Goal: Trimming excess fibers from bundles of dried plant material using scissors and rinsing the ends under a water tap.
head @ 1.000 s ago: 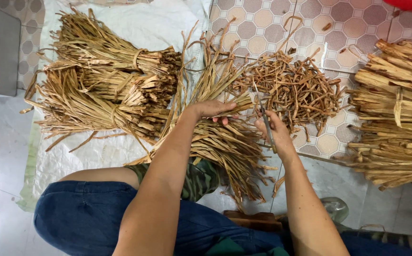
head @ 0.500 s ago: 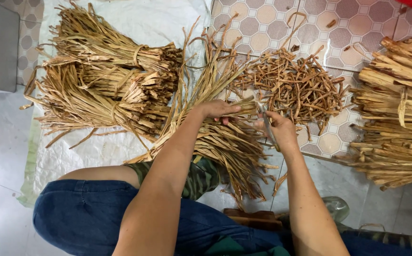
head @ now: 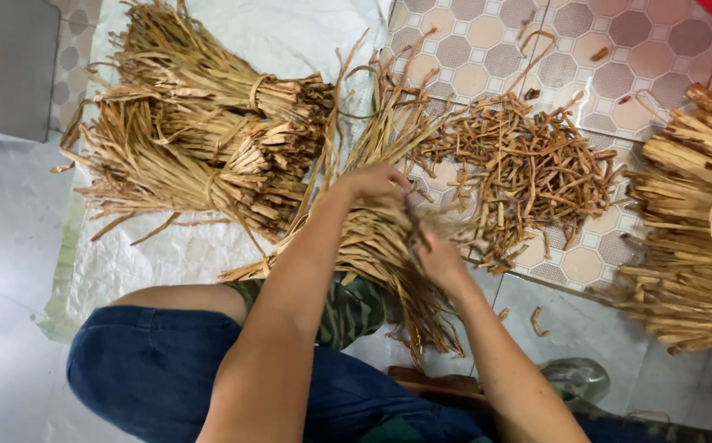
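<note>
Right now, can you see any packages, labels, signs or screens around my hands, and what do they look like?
No packages, labels, signs or screens are in view.
Closest thing: a white woven plastic sheet spread flat on the floor, upper left, under the tied bundles of dried straw.
No writing shows on it.

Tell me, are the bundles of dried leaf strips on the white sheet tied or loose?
Tied. Each bundle on the white sheet has a strip band wrapped around it, pinching the strips together there.
</note>
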